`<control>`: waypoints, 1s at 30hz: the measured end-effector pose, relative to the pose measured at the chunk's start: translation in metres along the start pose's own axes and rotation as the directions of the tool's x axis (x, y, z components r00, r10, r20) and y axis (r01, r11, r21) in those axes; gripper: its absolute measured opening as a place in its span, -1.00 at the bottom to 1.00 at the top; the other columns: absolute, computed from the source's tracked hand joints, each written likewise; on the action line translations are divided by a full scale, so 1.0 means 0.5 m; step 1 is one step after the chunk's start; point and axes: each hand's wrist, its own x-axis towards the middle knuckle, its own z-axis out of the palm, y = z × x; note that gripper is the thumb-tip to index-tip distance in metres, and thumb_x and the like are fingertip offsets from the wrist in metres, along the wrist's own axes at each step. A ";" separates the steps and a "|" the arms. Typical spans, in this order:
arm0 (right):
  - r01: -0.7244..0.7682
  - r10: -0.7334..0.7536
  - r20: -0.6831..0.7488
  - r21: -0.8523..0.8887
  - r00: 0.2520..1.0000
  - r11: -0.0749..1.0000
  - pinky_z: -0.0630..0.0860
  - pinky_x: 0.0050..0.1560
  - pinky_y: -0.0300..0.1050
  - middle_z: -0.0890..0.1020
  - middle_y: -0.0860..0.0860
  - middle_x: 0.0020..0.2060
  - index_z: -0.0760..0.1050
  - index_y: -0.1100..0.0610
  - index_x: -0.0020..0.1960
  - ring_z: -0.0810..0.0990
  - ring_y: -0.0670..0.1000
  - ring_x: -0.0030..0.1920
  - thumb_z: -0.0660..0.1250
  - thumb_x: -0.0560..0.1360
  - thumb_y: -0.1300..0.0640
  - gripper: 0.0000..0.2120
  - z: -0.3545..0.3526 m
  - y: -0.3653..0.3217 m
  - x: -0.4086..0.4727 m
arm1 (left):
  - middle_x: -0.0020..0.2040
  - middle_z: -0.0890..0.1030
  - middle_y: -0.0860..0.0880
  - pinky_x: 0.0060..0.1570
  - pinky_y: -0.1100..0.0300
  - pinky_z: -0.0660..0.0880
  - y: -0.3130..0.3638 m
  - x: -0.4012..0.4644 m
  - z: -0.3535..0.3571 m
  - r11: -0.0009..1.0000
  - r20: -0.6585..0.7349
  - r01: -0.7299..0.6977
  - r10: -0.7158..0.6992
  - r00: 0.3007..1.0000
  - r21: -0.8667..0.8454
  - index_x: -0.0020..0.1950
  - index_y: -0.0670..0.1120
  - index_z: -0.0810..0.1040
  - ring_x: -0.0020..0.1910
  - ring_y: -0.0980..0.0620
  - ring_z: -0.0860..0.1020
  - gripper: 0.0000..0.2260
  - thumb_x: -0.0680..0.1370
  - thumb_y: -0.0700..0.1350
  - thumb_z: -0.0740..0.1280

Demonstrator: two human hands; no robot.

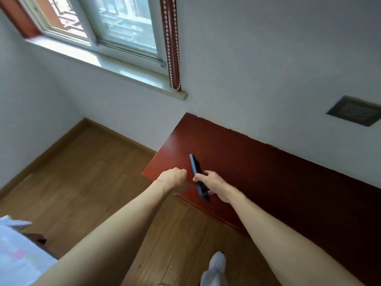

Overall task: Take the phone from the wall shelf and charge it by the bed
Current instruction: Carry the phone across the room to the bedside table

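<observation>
A dark blue phone (196,172) is tilted up on its edge above the red-brown wall shelf (257,162). My right hand (214,185) grips the phone around its lower half, thumb on the near side. My left hand (172,179) hovers just left of the phone over the shelf's near corner, its fingers curled with nothing visible in them. A small white object lies under my right hand on the shelf, mostly hidden.
A dark wall socket (354,113) sits in the white wall above the shelf at the right. A window with a pale sill (115,65) is at upper left. Wooden floor (82,172) lies below. A bed corner with white bedding (18,254) shows at lower left.
</observation>
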 end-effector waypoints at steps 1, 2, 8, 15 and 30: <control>0.028 -0.028 0.063 -0.010 0.998 1.000 0.60 0.05 0.11 0.63 0.03 -0.11 0.46 0.06 0.17 0.63 0.02 -0.12 0.42 0.42 -0.03 -0.63 0.033 -0.027 -0.007 | 0.07 0.64 -0.16 -0.14 0.02 0.50 -0.029 -0.017 -0.012 1.000 -0.027 0.022 -0.023 0.999 -0.021 0.04 -0.17 0.51 0.00 -0.20 0.62 -0.72 0.60 0.02 0.15; 0.053 -0.049 0.124 -0.028 0.991 0.998 0.57 0.01 0.07 0.60 0.02 -0.11 0.42 0.06 0.18 0.60 0.01 -0.13 0.39 0.44 -0.04 -0.63 0.067 -0.054 -0.013 | 0.07 0.63 -0.16 -0.15 0.04 0.46 -0.060 -0.037 -0.024 0.998 -0.051 0.039 -0.042 0.998 -0.042 0.02 -0.16 0.49 -0.01 -0.20 0.61 -0.72 0.61 0.03 0.14; 0.168 -0.113 0.336 -0.138 0.935 0.976 0.48 -0.03 -0.04 0.53 0.12 -0.07 0.55 0.20 0.10 0.52 0.05 -0.06 0.32 0.52 0.01 -0.72 0.286 -0.189 -0.015 | 0.12 0.62 -0.16 -0.08 0.02 0.51 -0.277 -0.181 -0.065 0.976 -0.118 0.173 -0.189 0.975 -0.135 0.15 -0.18 0.48 0.04 -0.18 0.61 -0.71 0.62 0.02 0.15; 0.288 -0.147 0.406 -0.312 0.902 0.906 0.43 -0.09 -0.10 0.55 0.12 -0.11 0.57 0.25 0.17 0.51 0.03 -0.12 0.38 0.49 -0.11 -0.54 0.561 -0.328 0.025 | 0.22 0.58 -0.20 0.07 -0.05 0.51 -0.501 -0.321 -0.082 0.925 -0.163 0.318 -0.353 0.921 -0.206 0.29 -0.18 0.40 0.16 -0.21 0.58 -0.67 0.60 -0.04 0.19; 0.586 -0.245 0.645 -0.388 0.724 0.711 0.55 -0.06 -0.12 0.56 0.00 0.14 0.31 0.10 0.53 0.59 0.01 0.07 0.52 0.43 -0.08 -0.23 1.058 -0.694 0.295 | 0.31 0.56 -0.19 0.15 -0.06 0.50 -1.054 -0.363 -0.169 0.571 -0.097 0.669 -0.790 0.606 -0.475 0.40 -0.13 0.37 0.25 -0.24 0.54 -0.59 0.56 -0.04 0.21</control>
